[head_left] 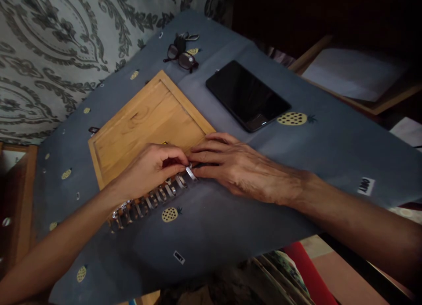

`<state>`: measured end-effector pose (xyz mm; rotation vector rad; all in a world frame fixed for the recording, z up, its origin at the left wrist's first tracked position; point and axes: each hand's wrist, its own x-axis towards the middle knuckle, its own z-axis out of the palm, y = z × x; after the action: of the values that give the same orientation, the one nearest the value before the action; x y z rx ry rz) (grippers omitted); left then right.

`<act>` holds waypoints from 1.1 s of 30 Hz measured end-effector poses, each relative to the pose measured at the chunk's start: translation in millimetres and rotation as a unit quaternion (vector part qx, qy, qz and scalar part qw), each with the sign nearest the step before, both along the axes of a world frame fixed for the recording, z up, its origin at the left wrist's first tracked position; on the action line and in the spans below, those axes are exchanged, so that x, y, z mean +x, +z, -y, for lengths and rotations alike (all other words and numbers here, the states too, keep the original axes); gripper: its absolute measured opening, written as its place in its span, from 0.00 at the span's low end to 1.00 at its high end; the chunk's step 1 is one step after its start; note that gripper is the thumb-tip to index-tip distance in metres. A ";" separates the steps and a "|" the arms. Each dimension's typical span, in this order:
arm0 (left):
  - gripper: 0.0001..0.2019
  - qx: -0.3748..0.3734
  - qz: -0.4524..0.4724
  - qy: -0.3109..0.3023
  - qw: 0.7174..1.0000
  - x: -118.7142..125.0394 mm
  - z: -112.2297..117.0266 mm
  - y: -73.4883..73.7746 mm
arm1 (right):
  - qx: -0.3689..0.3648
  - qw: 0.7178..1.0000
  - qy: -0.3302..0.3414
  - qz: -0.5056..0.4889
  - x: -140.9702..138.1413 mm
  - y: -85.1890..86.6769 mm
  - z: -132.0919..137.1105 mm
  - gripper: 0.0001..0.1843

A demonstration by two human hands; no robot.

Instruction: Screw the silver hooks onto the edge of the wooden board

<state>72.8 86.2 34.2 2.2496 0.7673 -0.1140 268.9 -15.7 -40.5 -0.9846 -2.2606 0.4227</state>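
A shallow wooden tray (154,116) lies on the blue cloth. Along its near edge stands a row of several curved metal bands (151,201), which look like hose clamps. My left hand (148,166) reaches over that row, thumb and index finger pinched at the top of the rightmost metal clamp (191,174). My right hand (244,168) rests across the tray's right corner with its fingers stretched out, the tips close to the same clamp. Its thumb is hidden, and whether the fingertips touch the clamp is hard to tell. A small yellow thing (165,143) shows behind my left hand.
A black tablet or large phone (247,96) lies behind my right hand. Dark-framed glasses (180,58) and a bunch of keys (187,37) sit beyond the tray. A patterned wall (66,41) borders the back left, and an open drawer (356,74) holding papers is at the right.
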 end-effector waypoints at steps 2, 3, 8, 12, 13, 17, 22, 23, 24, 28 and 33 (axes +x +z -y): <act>0.03 -0.030 0.009 0.020 0.999 -0.5 -0.8 -1.8 | -0.002 1.000 0.001 0.000 -0.1 0.1 -0.1 0.21; 0.03 -0.046 0.014 0.029 0.998 -0.9 -1.3 -2.9 | -0.001 1.000 0.001 -0.001 -0.1 0.0 -0.2 0.21; 0.03 -0.089 0.018 0.060 0.994 -3.6 -4.1 -7.1 | 0.001 1.000 0.000 0.000 0.2 -0.6 -0.1 0.20; 0.03 -0.118 0.026 0.078 0.990 -3.8 -3.9 -8.7 | 0.000 1.000 -0.001 0.004 0.1 -0.8 0.7 0.20; 0.03 -0.129 0.029 0.084 0.988 -3.6 -3.6 -8.9 | 0.001 1.000 -0.002 0.003 -0.1 -0.7 0.8 0.20; 0.03 -0.175 0.031 0.124 0.976 -3.7 -2.6 -9.4 | 0.002 1.000 -0.006 -0.002 -0.6 -1.1 0.6 0.20; 0.04 -0.199 0.040 0.149 0.968 -5.9 -3.0 -9.4 | 0.015 1.000 -0.005 -0.003 0.1 -1.8 -0.2 0.18; 0.04 -0.194 0.043 0.147 0.969 -5.7 -2.8 -9.2 | 0.015 1.000 -0.005 -0.002 0.2 -1.7 -0.1 0.18; 0.04 -0.187 0.046 0.144 0.971 -5.2 -2.4 -8.8 | 0.014 1.000 -0.004 -0.001 0.2 -1.5 0.0 0.18; 0.02 -0.147 0.047 0.139 0.978 -1.3 0.9 -7.0 | 0.007 1.000 -0.004 0.002 -0.3 -0.6 0.6 0.18; 0.03 -0.115 0.050 0.127 0.984 -0.7 3.6 -9.6 | 0.005 1.000 -0.001 -0.006 -0.3 -0.9 0.6 0.19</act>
<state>72.1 82.5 24.6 1.9088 0.9285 0.0320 268.6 -16.3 -41.5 -0.9776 -2.2477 0.4149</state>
